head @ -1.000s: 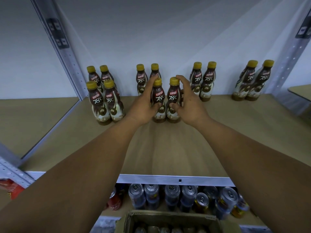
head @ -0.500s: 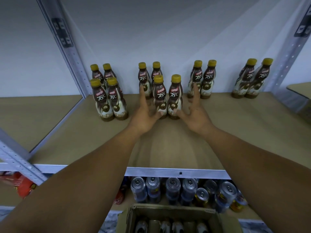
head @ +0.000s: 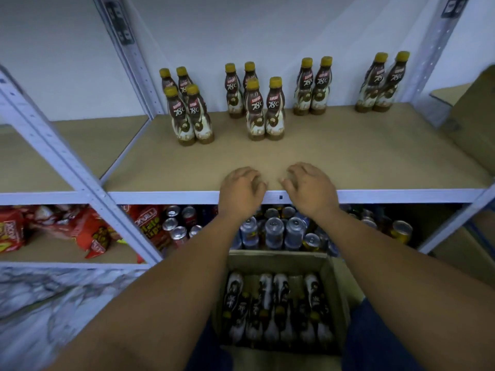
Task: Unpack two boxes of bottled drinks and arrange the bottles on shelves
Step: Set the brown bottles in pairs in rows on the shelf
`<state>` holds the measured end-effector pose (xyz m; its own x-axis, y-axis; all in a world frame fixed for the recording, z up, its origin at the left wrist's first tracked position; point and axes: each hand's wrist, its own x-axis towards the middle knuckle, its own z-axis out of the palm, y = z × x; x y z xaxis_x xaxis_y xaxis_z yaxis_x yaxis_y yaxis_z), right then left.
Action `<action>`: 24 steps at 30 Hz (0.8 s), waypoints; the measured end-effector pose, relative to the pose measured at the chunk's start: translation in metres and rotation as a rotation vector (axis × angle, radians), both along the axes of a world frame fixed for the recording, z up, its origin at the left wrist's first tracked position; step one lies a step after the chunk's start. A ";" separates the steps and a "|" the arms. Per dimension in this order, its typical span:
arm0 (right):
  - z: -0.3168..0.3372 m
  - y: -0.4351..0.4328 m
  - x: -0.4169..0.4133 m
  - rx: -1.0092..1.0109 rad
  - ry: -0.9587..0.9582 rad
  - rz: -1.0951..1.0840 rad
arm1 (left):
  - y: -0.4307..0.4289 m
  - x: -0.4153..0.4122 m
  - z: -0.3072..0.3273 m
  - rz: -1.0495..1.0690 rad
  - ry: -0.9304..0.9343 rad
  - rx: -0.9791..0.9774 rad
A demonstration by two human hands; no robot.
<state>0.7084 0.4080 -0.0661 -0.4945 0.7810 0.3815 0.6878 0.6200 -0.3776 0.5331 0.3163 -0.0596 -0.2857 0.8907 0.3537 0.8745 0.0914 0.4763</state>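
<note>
Twelve bottles stand on the shelf, more lie in the box below; our left hand and right hand hover empty, loosely curled, so we judge a reach down comes next.

My left forearm and right forearm stretch forward, bare, angling inward toward each other. My left hand and right hand hover side by side, palms down, near each other but apart. Fingers on both are loosely curled, thumbs turned inward toward one another, and neither hand holds anything; my wrists sit about level
</note>
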 end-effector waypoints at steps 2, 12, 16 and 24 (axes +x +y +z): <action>-0.018 -0.027 0.008 0.139 0.036 -0.015 | -0.025 0.013 -0.017 -0.009 0.060 0.078; -0.139 -0.138 0.059 -0.394 -0.112 0.015 | -0.134 0.046 -0.136 -0.048 -0.209 -0.297; -0.179 -0.160 0.076 -0.737 -0.153 -0.067 | -0.155 0.040 -0.174 -0.087 -0.338 -0.606; -0.209 -0.161 0.070 -0.952 -0.055 -0.200 | -0.155 0.038 -0.225 0.078 -0.614 -0.708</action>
<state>0.7785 0.2467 -0.2751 -0.3172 0.8224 -0.4723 0.7791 -0.0580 -0.6243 0.5716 0.1612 -0.2844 -0.3104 0.8116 -0.4949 0.4682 0.5836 0.6634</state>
